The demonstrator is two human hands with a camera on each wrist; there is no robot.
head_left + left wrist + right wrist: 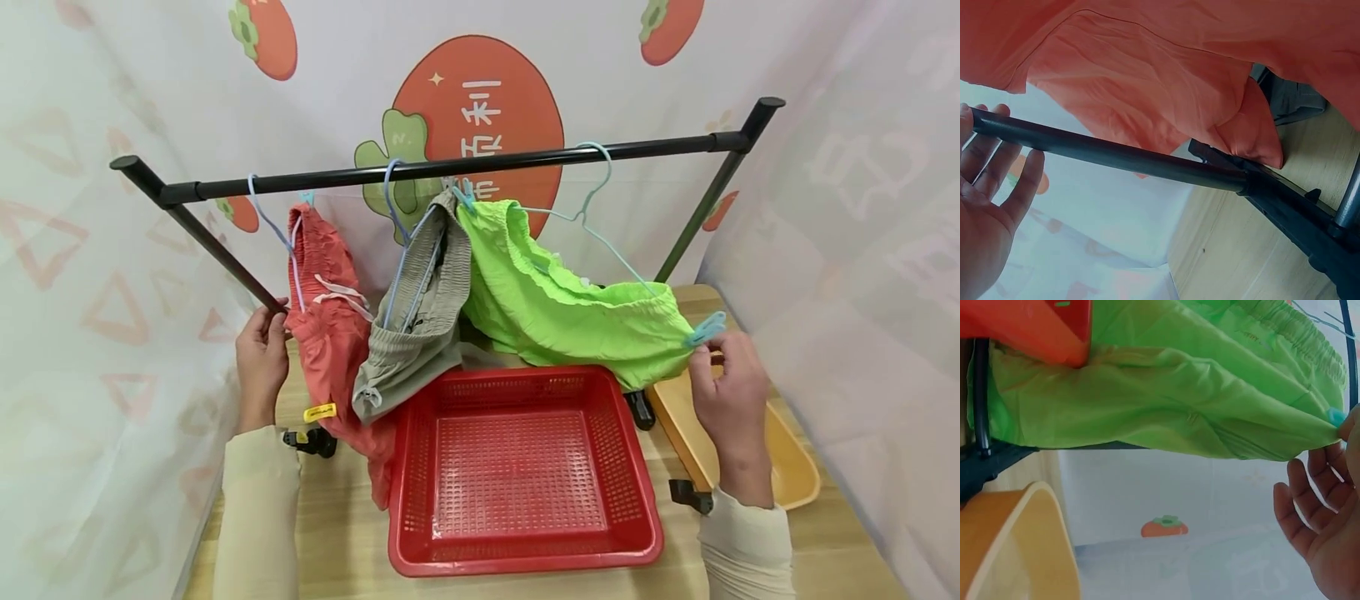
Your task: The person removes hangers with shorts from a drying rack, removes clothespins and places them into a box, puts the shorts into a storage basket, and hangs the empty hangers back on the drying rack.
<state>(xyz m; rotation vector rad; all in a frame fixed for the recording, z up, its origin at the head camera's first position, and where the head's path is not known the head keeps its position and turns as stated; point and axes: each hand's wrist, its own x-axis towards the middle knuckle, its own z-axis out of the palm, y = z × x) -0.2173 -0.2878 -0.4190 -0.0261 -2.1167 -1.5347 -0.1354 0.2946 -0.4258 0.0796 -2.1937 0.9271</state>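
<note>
1. The red basket (525, 567) can be entered from above, its opening left uncovered.
2. Passage behind it is blocked by the red garment (330, 350), gray garment (408, 358) and green garment (570, 329) hung from the black rail (510, 162).
3. On the right, the gap toward the yellow bin (793, 467) is narrowed by a black foot (641, 409).

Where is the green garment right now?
In the head view, the green garment hangs under the black rail, right of the grey garment, with the right hand at its right corner.
</note>
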